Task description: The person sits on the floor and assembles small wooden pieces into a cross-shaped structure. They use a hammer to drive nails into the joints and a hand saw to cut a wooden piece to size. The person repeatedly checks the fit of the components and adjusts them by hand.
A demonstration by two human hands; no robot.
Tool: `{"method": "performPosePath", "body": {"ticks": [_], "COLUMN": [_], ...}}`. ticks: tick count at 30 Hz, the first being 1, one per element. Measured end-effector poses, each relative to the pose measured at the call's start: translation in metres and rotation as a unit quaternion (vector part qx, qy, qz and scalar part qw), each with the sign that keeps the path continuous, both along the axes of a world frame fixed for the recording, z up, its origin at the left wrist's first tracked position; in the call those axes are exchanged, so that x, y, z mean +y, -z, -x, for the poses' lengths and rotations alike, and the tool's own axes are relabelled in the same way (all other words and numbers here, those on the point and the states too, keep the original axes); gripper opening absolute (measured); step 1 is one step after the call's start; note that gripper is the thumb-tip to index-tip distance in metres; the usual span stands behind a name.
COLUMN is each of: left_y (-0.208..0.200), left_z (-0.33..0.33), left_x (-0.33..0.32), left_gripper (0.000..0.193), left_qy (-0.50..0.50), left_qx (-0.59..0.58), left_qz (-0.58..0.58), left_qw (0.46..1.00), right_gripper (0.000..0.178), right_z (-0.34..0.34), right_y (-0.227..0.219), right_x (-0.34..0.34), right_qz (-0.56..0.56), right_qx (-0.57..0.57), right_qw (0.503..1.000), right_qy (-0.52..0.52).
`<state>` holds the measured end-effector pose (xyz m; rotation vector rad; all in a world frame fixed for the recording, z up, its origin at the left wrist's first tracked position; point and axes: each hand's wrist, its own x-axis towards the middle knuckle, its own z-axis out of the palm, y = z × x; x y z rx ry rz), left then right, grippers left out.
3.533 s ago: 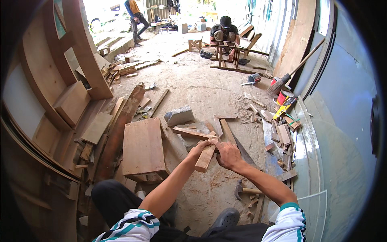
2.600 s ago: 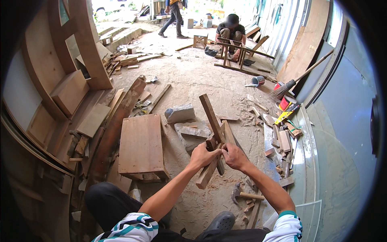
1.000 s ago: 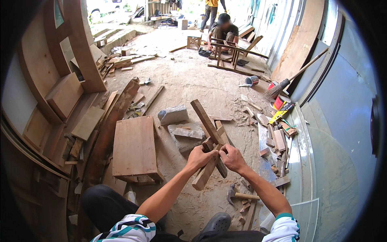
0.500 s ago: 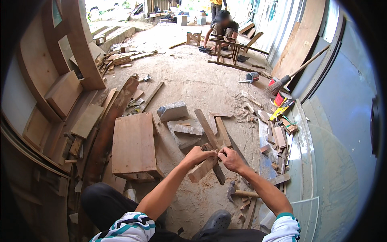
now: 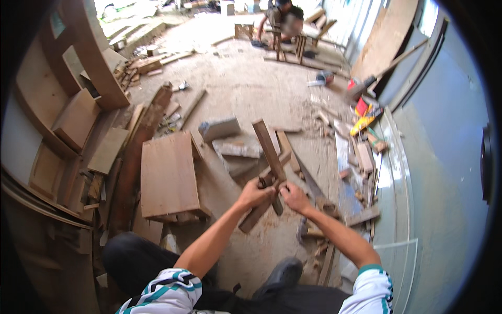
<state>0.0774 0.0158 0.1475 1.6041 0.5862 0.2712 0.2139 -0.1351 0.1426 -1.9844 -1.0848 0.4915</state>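
Note:
Low over the floor, my left hand [image 5: 254, 194] is wrapped round crossed wooden strips near where they meet. The longest strip [image 5: 266, 144] points up and away from me; a paler block-like end [image 5: 252, 220] sticks out below the hand. My right hand [image 5: 295, 198] is closed in a pinch against the crossing; whether it grips the wood or something small is hidden by its fingers. Just beyond my right hand lies what looks like a handsaw [image 5: 312, 184]. A hammer [image 5: 315, 232] with a wooden handle rests on the floor below my right forearm.
A wooden box [image 5: 167, 178] stands at left, beside concrete blocks [image 5: 219, 129]. Offcuts [image 5: 364, 157] and a glass sheet [image 5: 402, 267] lie at right, with a broom [image 5: 361, 89] and paint can [image 5: 325, 77] farther off. Another person [image 5: 290, 21] crouches at the back among wooden frames.
The crossed wood has turned in my hands, its long strip now steeper. My right hand has shifted slightly left and stays at the crossing. The whole view has moved a little.

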Motion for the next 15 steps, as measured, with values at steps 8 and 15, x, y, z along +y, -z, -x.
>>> {"method": "performPosePath", "body": {"ticks": [8, 15], "left_y": [0.028, 0.057], "left_z": [0.024, 0.037], "left_x": [0.010, 0.002], "left_gripper": [0.038, 0.040], "left_qy": [-0.011, -0.055], "left_qx": [-0.043, 0.005], "left_qz": [0.178, 0.230], "left_qw": [0.983, 0.972], "right_gripper": [0.025, 0.040], "right_z": [-0.039, -0.056], "right_y": [0.031, 0.062], "right_x": [-0.048, -0.134], "right_qz": [0.050, 0.453], "right_qx": [-0.066, -0.094], "right_qw": [0.996, 0.886], "right_qy": [0.041, -0.037]}}
